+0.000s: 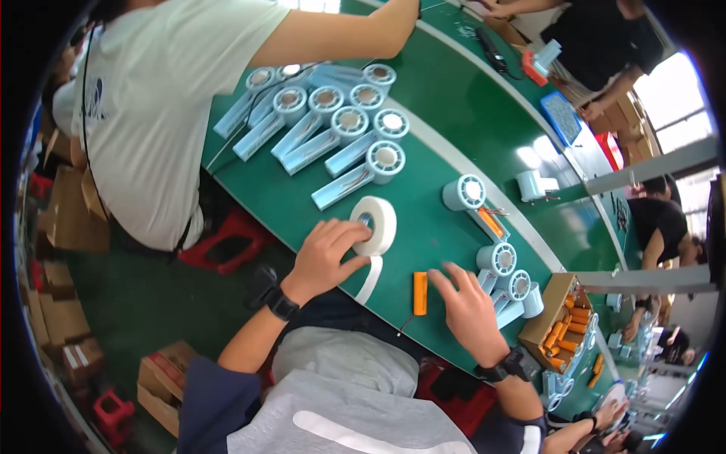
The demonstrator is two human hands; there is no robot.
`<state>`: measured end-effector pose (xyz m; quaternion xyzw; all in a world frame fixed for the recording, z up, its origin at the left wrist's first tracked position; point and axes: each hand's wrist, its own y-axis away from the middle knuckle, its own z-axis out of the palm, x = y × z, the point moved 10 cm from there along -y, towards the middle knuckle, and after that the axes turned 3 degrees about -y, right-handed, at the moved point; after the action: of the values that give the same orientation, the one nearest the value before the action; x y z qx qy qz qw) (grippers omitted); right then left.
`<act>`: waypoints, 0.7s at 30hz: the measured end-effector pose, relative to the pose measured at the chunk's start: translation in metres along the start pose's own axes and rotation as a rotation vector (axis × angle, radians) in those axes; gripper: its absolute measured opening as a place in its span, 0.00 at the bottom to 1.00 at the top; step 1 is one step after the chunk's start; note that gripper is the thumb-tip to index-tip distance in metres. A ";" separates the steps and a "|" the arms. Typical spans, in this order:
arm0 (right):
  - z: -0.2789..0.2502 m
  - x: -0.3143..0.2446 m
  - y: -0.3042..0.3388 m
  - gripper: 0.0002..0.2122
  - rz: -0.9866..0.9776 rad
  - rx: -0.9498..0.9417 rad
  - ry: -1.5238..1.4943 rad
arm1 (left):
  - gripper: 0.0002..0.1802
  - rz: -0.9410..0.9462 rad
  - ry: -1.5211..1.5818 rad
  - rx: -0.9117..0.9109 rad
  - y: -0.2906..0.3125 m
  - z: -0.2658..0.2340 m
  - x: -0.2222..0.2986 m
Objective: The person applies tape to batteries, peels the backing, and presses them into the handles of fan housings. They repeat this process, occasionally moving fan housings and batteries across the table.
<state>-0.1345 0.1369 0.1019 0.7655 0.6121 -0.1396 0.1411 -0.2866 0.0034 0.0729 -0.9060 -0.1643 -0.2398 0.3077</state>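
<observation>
Left hand (325,253) half closed on a white tape roll (385,225) mid-frame; right hand (470,309) loosely open, empty, beside an orange battery (420,293).

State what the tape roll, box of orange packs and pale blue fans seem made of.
Tape roll: perhaps paper or cloth, matte; its loose strip looks dull and bendy. Box: likely cardboard, matte; plain brown walls. Fans: probably plastic, smooth, faintly glossy; evenly coloured, moulded-looking bodies.

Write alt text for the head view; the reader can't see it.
A person's left hand holds a white tape roll, the right hand beside an orange battery pack, at a green table with pale blue fan bodies and a carton of more orange packs.
</observation>
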 end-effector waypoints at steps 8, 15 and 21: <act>0.036 -0.033 -0.016 0.14 -0.563 -0.387 0.148 | 0.20 0.008 0.026 0.019 0.004 0.003 0.000; 0.034 -0.004 -0.008 0.13 -0.113 -0.236 -0.133 | 0.20 0.014 0.030 0.047 0.006 0.001 0.002; 0.009 0.007 -0.018 0.11 0.115 -0.066 -0.305 | 0.18 0.092 0.011 0.011 0.004 0.003 0.005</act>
<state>-0.1510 0.1435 0.0899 0.7642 0.5430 -0.2254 0.2652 -0.2800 0.0032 0.0715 -0.9096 -0.1219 -0.2294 0.3242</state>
